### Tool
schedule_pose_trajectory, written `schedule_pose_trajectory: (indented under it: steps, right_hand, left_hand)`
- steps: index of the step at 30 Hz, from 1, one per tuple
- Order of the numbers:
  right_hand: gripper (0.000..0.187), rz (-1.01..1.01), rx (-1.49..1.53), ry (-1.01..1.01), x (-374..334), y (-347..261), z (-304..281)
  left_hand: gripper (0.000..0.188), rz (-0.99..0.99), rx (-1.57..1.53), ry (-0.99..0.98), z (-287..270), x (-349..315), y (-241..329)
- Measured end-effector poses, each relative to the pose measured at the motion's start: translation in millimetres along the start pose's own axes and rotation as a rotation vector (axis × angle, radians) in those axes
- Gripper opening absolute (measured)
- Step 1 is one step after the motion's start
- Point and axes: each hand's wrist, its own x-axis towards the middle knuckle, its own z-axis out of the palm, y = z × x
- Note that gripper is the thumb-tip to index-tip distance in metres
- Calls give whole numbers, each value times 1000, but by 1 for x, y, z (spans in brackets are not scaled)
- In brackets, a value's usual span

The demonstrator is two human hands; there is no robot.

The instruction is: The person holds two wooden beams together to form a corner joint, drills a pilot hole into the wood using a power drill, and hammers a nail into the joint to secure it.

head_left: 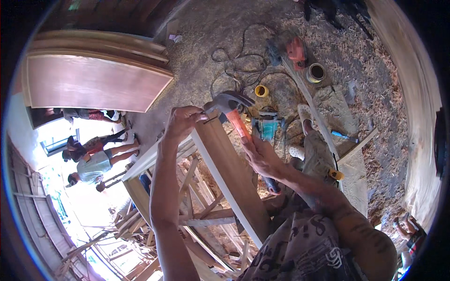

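A claw hammer (238, 122) with an orange and black handle is gripped in my right hand (262, 157). Its dark metal head is over the far end of a wooden frame (234, 171), close to my left fingertips. My left hand (182, 122) is closed in a pinch at that same end, on a thin dark piece that looks like a nail (210, 120). The frame slopes from there down toward my body, between my two forearms.
A green power tool (268, 129), a yellow cup (261, 91), a can (315, 73) and a red tool (296, 51) sit on the shaving-strewn floor among cables. Wooden panels (93, 79) lean at far left. People (96, 166) are beyond, at left.
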Motion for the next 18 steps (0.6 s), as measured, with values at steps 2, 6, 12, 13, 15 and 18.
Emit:
schedule_pose_trajectory:
  steps: [2, 6, 12, 13, 15, 18]
  right_hand:
    - [35, -126, -14, 109, -5, 7, 4]
    - [32, -125, 37, 131, 1, 12, 6]
    - [59, -120, -211, 122, -1, 12, 11]
    - [60, -156, -186, 123, 0, 9, 13]
    - [51, -63, -404, 27, 9, 1, 10]
    - [43, -95, -165, 121, -3, 2, -14]
  left_hand:
    - [16, -17, 30, -14, 0, 5, -12]
    - [15, 3, -59, -88, 0, 9, -26]
    - [15, -5, 34, -21, 3, 8, -17]
    - [15, -11, 39, -18, 3, 4, -24]
    - [49, -116, 130, 9, 3, -5, -41]
    - [86, 140, 349, 479, 24, -29, -15]
